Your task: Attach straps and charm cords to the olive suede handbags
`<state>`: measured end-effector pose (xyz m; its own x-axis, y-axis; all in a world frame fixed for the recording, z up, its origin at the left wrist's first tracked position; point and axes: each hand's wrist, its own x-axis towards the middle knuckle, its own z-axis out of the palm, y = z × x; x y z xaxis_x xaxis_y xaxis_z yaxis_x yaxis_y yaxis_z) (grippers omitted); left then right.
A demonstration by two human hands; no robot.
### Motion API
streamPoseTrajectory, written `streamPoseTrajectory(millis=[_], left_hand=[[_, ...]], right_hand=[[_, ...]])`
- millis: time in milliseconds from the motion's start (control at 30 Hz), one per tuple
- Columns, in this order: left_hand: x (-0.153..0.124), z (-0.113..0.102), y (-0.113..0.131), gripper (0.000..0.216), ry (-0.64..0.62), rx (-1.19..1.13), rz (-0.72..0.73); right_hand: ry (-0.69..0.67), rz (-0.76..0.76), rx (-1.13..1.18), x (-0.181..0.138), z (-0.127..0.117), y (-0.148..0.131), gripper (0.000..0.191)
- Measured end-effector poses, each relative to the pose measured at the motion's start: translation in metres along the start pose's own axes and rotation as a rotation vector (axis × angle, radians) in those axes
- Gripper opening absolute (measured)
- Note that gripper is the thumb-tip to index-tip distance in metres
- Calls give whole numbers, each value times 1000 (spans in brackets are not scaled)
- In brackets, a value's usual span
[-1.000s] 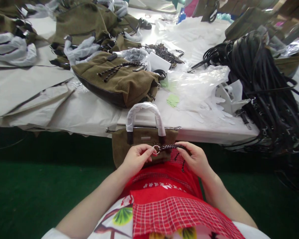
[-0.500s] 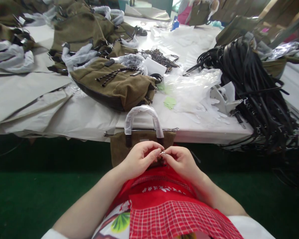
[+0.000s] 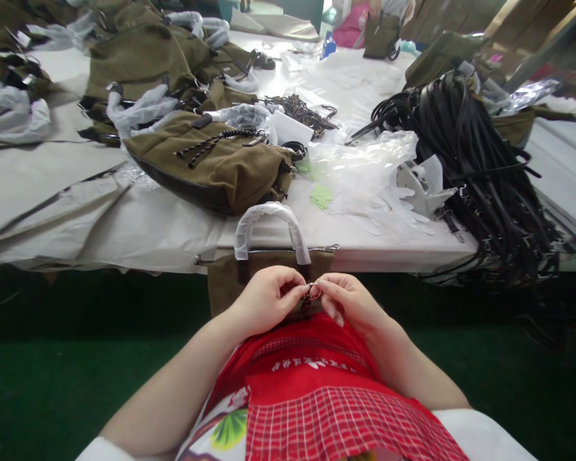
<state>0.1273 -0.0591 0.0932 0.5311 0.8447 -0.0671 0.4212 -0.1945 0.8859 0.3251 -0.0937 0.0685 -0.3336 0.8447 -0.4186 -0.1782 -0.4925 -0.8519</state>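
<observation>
Between my two hands is a small metal ring, with a dark cord or strap hanging below it. My left hand pinches the ring's left side between thumb and forefinger. On the other side, my right hand grips it with thumb and fingertips. Just behind them an olive handbag stands upright against the table's front edge, close to my red apron. Its arched handle is wrapped in white film, and a metal zipper runs along its top. My hands cover the bag's lower middle.
On the white table lies another olive bag, with more bags behind it. Dark braided cords lie farther back. Clear plastic and green tags sit centrally. Black straps hang over the right edge. A co-worker is across the table.
My fingers have moved slightly apart, so the ring now shows more fully between them. The whole view has shifted a little. At the back, the co-worker's bag has moved down toward the table.
</observation>
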Motion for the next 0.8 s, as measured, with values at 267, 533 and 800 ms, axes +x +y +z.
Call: streamPoseTrajectory(millis=[267, 533, 800], left_hand=[[5, 0, 2, 15, 8, 110, 108], [5, 7, 1, 10, 34, 46, 92], [36, 13, -38, 25, 234, 277, -189]], right_hand=[[-165, 70, 120, -2, -7, -3, 33], [-22, 21, 150, 2, -1, 2, 28], [22, 66, 95, 8, -3, 12, 27]])
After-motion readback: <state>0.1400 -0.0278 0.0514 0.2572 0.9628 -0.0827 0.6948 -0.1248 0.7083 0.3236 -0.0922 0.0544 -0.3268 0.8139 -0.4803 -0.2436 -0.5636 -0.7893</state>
